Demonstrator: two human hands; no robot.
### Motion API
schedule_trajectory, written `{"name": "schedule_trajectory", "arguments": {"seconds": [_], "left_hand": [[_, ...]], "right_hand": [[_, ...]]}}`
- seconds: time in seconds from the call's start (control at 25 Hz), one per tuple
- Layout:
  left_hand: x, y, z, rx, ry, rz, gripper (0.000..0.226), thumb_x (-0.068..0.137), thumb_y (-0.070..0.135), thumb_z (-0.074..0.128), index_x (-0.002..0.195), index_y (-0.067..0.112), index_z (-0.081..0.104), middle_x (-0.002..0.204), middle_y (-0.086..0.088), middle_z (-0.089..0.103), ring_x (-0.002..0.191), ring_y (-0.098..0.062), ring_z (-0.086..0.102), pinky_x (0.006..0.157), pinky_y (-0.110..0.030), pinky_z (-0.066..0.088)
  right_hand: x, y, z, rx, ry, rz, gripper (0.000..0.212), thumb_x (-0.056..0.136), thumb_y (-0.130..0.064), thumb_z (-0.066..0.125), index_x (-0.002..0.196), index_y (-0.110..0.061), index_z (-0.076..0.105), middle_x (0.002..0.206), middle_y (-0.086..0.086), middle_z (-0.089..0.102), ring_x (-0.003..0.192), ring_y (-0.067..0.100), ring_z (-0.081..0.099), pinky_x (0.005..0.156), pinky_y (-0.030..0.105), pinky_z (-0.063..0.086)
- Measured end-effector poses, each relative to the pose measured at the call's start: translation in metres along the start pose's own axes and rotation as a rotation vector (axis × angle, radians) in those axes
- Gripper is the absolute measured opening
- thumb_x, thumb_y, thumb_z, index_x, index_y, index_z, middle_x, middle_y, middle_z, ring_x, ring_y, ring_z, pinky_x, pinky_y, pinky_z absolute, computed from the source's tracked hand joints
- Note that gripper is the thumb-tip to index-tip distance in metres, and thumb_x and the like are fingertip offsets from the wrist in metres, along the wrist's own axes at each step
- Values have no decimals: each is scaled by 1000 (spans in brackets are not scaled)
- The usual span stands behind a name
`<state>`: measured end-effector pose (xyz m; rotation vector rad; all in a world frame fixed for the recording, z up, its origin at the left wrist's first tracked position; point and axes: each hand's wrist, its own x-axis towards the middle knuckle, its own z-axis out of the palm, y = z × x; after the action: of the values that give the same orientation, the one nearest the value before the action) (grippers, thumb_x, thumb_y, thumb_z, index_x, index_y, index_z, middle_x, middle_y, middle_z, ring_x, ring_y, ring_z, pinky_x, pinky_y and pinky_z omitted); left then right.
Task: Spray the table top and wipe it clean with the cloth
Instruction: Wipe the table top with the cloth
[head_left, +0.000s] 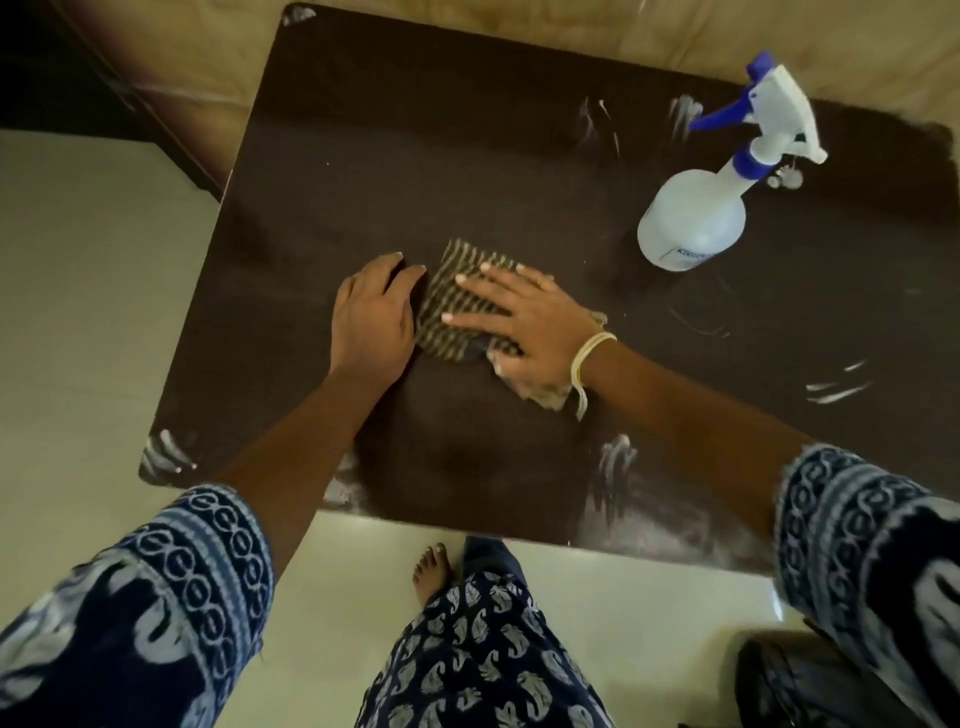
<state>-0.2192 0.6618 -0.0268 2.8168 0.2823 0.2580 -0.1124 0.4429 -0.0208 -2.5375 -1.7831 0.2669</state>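
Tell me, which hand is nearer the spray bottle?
The right hand. It lies flat on the cloth, with the spray bottle standing beyond it to the right. The left hand rests at the cloth's other side, farther away.

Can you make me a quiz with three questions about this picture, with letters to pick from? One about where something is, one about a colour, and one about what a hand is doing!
1. Where does the spray bottle stand?
A. on the floor
B. on the table top, to the right of the cloth
C. in a hand

2. What colour is the bottle's trigger?
A. blue
B. red
C. green

3. What is the right hand doing?
A. gripping the bottle
B. hanging in the air
C. pressing flat on the cloth

Answers: 1 B, the bottle stands upright on the dark table, away from both hands. 2 A, the trigger and collar are blue. 3 C, its fingers lie spread on the striped cloth.
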Motion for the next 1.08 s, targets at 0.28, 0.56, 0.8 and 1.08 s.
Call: {"name": "schedule_trajectory", "arguments": {"seconds": [0.28,0.56,0.8,1.08], "left_hand": [[130,52,31,-19,-63,-142,51,101,22,37,150,14,32,151,-7,40,143,-23,32,115,-46,25],[143,54,42,46,-16,-190,43,100,24,37,141,17,46,149,-3,43,142,-19,35,115,-45,24],[140,56,41,32,17,-173,42,99,24,38,139,17,49,146,-3,47,139,-19,38,114,-45,26],[92,55,28,-111,7,-166,45,91,14,39,134,12,53,145,-8,48,139,-25,39,116,-50,23]], "right_hand": [[87,145,-26,61,109,527,69,82,-61,31,149,-47,27,162,-1,21,149,28,17,116,54,17],[120,217,-39,223,195,1192,69,89,-62,30,153,-42,16,165,3,7,151,31,2,119,55,5],[115,159,-30,210,172,1139,68,92,-56,28,155,-37,11,165,8,2,150,36,-1,119,58,2],[16,23,-5,119,102,545,71,87,-53,39,153,-39,21,164,8,13,149,35,10,117,60,11]]}}
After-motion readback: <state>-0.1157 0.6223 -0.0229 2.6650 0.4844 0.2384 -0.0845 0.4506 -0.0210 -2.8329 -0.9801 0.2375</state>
